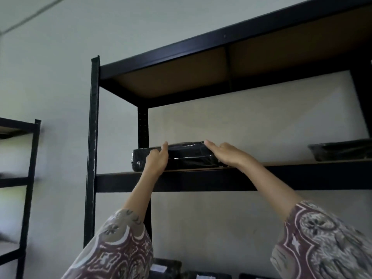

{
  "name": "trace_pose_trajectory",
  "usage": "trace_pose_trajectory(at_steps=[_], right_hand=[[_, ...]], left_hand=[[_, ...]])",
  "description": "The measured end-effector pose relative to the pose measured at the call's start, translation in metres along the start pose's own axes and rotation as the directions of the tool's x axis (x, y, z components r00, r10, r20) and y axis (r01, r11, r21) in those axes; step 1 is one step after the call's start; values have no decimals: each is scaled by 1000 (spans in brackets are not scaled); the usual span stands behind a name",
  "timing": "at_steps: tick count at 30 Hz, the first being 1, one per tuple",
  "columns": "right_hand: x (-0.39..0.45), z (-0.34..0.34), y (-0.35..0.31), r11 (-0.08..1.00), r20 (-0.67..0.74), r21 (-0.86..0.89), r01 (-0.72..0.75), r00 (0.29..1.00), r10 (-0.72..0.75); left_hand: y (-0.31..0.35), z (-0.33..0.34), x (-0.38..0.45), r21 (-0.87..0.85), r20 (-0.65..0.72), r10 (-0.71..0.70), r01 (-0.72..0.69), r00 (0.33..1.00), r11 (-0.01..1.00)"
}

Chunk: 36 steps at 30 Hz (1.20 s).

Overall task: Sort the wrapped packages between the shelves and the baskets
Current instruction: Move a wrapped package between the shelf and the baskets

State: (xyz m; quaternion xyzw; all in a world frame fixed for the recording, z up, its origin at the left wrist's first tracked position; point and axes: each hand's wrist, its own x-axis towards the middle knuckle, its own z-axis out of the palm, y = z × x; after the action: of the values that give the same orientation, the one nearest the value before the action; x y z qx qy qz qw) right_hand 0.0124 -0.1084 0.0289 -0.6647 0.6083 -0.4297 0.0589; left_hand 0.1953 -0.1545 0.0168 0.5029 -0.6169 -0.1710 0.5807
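A flat package wrapped in shiny black film (187,156) lies on the upper shelf board (281,163) of a black metal rack, near its left end. My left hand (157,160) grips the package's left front part, fingers curled over its top edge. On the package's right end rests my right hand (225,153), fingers straight and laid flat along the top. Both arms reach up from below. A second black wrapped package (342,150) sits on the same shelf at the far right.
The rack's front left post (92,137) stands left of the package. A top shelf (201,77) hangs overhead. More dark packages with white labels (165,267) lie on a lower level. A second black rack (26,178) stands at the far left against the wall.
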Motion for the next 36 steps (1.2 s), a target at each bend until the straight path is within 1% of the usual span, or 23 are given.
trace_pose_trajectory(at_steps=[3, 7, 8, 10, 12, 18, 21, 24, 31, 33, 36], right_hand=[[10, 5, -1, 997, -25, 52, -54, 998, 56], [20, 4, 7, 982, -99, 165, -88, 989, 106], [23, 3, 9, 979, -118, 183, -92, 986, 115], [24, 0, 12, 977, -128, 185, -110, 983, 135], [23, -4, 13, 973, -124, 193, -128, 980, 154], [15, -5, 12, 947, -94, 306, -100, 986, 134], [13, -4, 11, 947, -70, 312, -79, 992, 106], [11, -4, 10, 943, -78, 327, -59, 993, 89], [7, -6, 11, 923, -62, 384, -14, 997, 41], [5, -7, 11, 916, -76, 400, 14, 997, 18], [-1, -8, 9, 910, -149, 399, 107, 988, -51]], left_hand=[[-9, 1, 15, 8, 4, 41, -41, 999, 999], [-20, 4, 20, 14, 25, 159, -159, 987, 987], [-23, 5, 17, 57, 35, 211, -212, 977, 976], [-31, 9, 10, 199, 43, 329, -331, 943, 922], [-36, 10, 6, 261, 24, 392, -385, 919, 885], [-42, 13, 8, 242, -21, 468, -450, 883, 860], [-46, 14, 10, 254, -30, 494, -471, 869, 845], [-49, 15, 11, 267, -36, 514, -487, 857, 832], [-48, 11, 3, 205, -60, 555, -533, 830, 821], [-47, 11, 2, 205, -55, 564, -544, 824, 814], [-49, 10, 2, 193, -39, 560, -543, 828, 817]])
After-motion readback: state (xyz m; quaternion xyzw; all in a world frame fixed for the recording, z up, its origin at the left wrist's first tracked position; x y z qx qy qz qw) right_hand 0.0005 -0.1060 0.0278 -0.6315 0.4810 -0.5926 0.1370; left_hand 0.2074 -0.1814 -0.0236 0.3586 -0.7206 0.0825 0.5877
